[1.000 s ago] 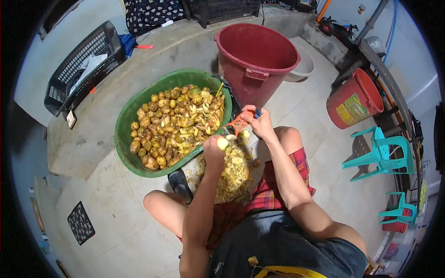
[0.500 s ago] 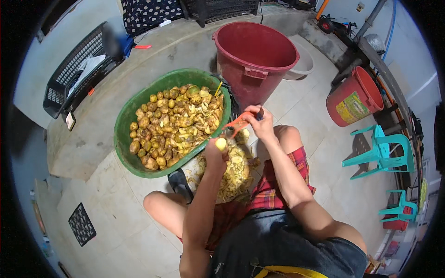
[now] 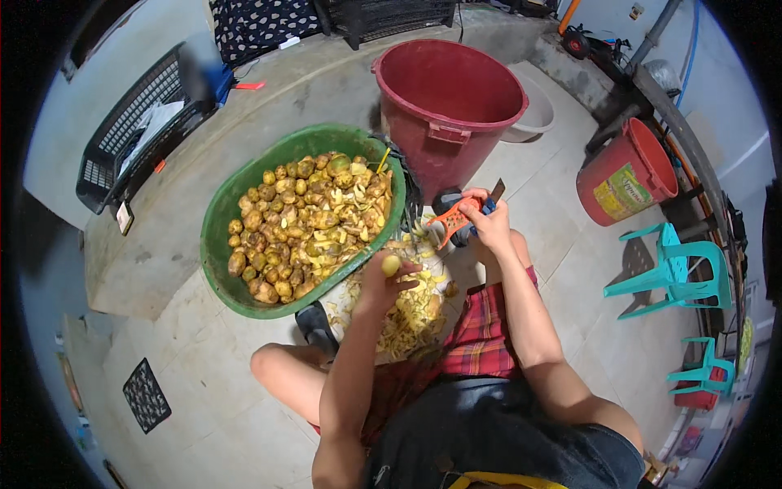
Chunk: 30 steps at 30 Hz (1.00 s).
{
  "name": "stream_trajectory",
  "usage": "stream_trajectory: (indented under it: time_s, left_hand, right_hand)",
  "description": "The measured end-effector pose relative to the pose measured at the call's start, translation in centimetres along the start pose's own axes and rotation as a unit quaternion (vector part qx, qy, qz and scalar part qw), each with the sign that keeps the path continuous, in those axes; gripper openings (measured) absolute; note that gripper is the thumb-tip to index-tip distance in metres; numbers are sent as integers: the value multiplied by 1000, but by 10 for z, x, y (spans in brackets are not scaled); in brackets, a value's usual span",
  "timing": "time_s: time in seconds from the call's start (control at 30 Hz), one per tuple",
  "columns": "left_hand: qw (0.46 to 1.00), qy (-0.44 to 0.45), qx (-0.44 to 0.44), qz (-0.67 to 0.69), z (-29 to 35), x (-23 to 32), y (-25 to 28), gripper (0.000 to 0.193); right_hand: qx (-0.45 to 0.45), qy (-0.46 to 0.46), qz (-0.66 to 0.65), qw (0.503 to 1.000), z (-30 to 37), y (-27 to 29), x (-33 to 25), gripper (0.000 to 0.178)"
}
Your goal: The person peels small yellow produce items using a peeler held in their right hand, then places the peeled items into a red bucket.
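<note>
Now, left hand: our left hand (image 3: 381, 281) pinches a small yellow peeled potato (image 3: 391, 265) between fingertips and thumb, holding it up over the peel pile.
Right hand: our right hand (image 3: 491, 224) is wrapped tight around an orange-handled peeler (image 3: 453, 221), whose dark blade tip sticks out past the knuckles toward the red bucket.
Potato: it sits just below and left of the peeler, apart from it, near the right rim of the green basin.
Peel pile: a heap of pale yellow peelings (image 3: 407, 314) lies in our lap, on what looks like a light container between our knees; we cannot tell its exact shape.
Green basin: a wide green basin (image 3: 218, 236) rests on the floor to our front left, filled with brown unpeeled potatoes (image 3: 305, 216) mixed with peel scraps.
Red bucket: a tall dark red bucket (image 3: 448, 102) stands on the floor just beyond the basin's right rim, almost touching it.
Second bucket: a smaller red bucket (image 3: 623, 175) with a printed label stands well apart, to the right.
Chairs: two turquoise plastic chairs (image 3: 672, 269) stand near the right edge of the floor.
Crates: black plastic crates (image 3: 130, 134) rest on the raised concrete ledge at the far left.
Legs: we sit low on the tiled floor in red plaid shorts (image 3: 481, 342).
</note>
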<state>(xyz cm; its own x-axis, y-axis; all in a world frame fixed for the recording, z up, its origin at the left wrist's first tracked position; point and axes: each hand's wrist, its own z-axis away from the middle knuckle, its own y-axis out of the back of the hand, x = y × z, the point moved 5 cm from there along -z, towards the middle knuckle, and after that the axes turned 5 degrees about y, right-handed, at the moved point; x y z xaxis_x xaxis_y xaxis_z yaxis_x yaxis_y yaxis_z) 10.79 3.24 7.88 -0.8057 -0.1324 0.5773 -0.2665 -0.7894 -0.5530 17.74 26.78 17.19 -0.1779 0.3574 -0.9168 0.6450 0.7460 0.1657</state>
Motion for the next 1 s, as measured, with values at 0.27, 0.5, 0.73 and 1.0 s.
stream_trajectory:
  time_s: [0.27, 0.5, 0.73, 1.0]
  left_hand:
    - [996, 57, -16, 60, -23, -11, 15, 23]
    - [995, 60, 77, 38, -52, -17, 36, 13]
    - [985, -80, 131, -76, -124, 28, 70, 15]
    - [813, -206, 380, -390, -216, 132, 129, 10]
  right_hand:
    - [78, -80, -66, 991, -4, 29, 27, 23]
    - [80, -111, -142, 980, -15, 39, 27, 26]
    - [52, -108, -29, 992, -25, 35, 39, 27]
    - [-30, -149, 57, 987, -32, 11, 32, 20]
